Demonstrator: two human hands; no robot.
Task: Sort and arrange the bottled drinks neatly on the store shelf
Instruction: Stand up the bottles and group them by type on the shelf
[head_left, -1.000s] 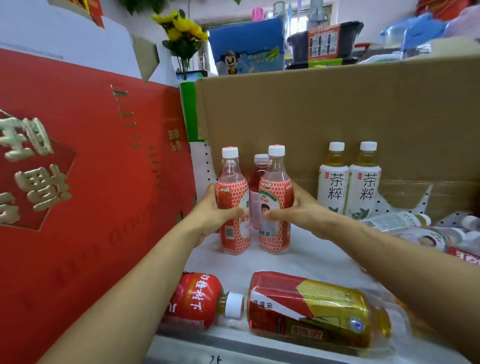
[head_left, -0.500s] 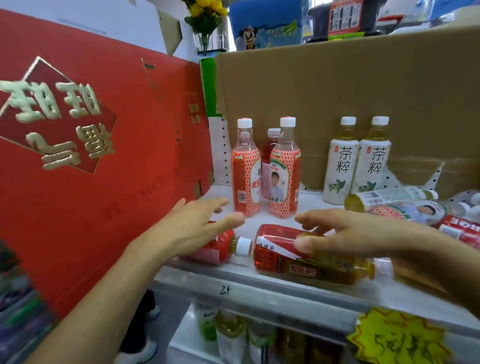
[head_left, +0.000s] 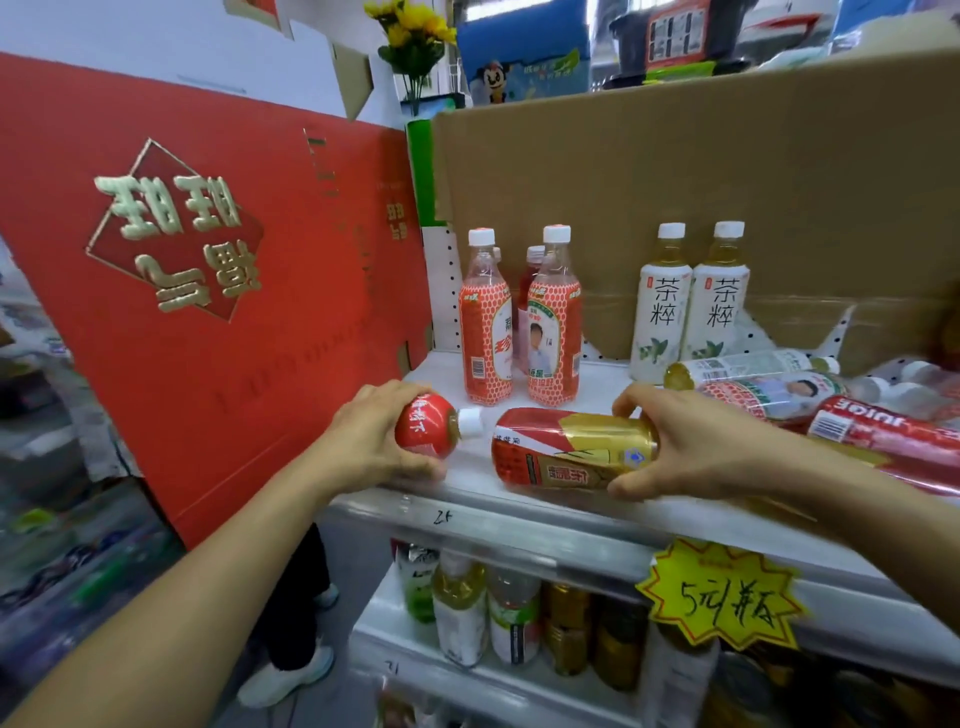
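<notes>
Red honeycomb bottles (head_left: 553, 317) and white tea bottles (head_left: 662, 306) stand sorted at twelve o'clock. The left hand (head_left: 363, 441) grips a toppled red bottle (head_left: 426, 426), the right hand (head_left: 691, 447) a red-gold bottle (head_left: 566, 449); loose bottles (head_left: 769, 387) lie unsorted at three o'clock.

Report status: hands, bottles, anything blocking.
Left hand grips red-labelled bottle, lying flat. Right hand grips red-and-gold tea bottle, also flat, at shelf front edge. Toppled bottles crowd the right side.

Box (head_left: 208, 312) red, gold characters; cardboard (head_left: 675, 182) brown; honeycomb bottles (head_left: 485, 338) red-and-white cells; tea bottles (head_left: 662, 312) white labels, green leaves; small bottle (head_left: 423, 426) red; large bottle (head_left: 561, 447) red and gold; tag (head_left: 719, 592) yellow.
</notes>
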